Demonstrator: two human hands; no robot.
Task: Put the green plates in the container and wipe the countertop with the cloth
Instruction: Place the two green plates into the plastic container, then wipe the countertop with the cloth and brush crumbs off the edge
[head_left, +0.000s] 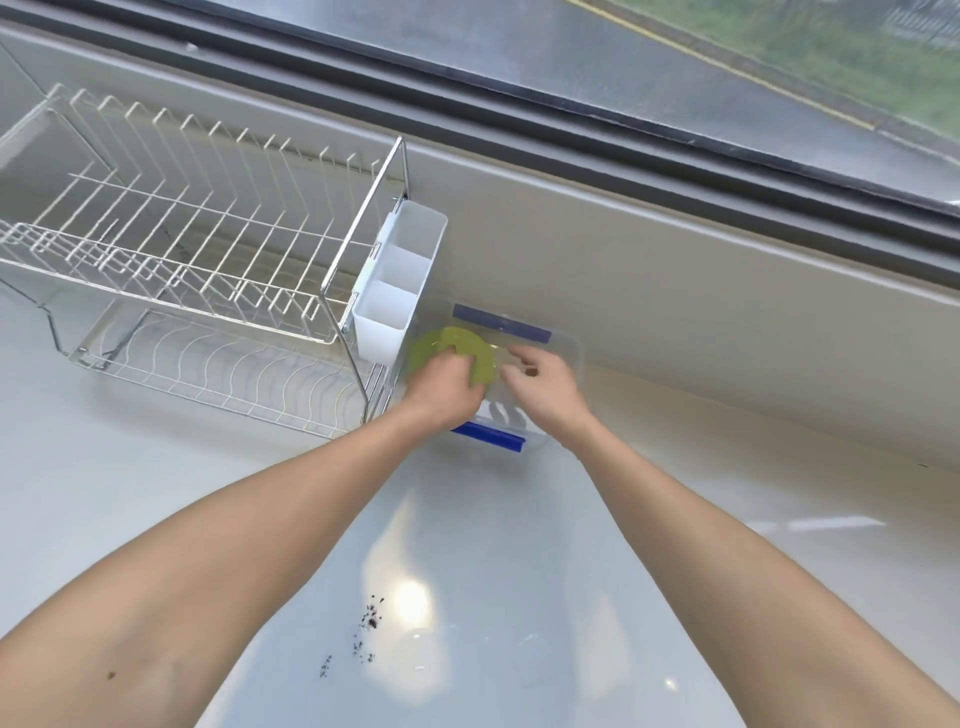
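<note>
Left hand (444, 387) grips green plate (457, 345) over clear container (563, 348); right hand (540, 382) steadies rim, fingers loose. Risk: plate catches rim, tips out. Crumbs (369, 621) remain on surface (493, 519).

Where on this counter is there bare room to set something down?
The counter is bare right of the right hand, and near the person, apart from dark crumbs. It is crowded where the left hand holds a green plate over the container beside the dish rack.
</note>
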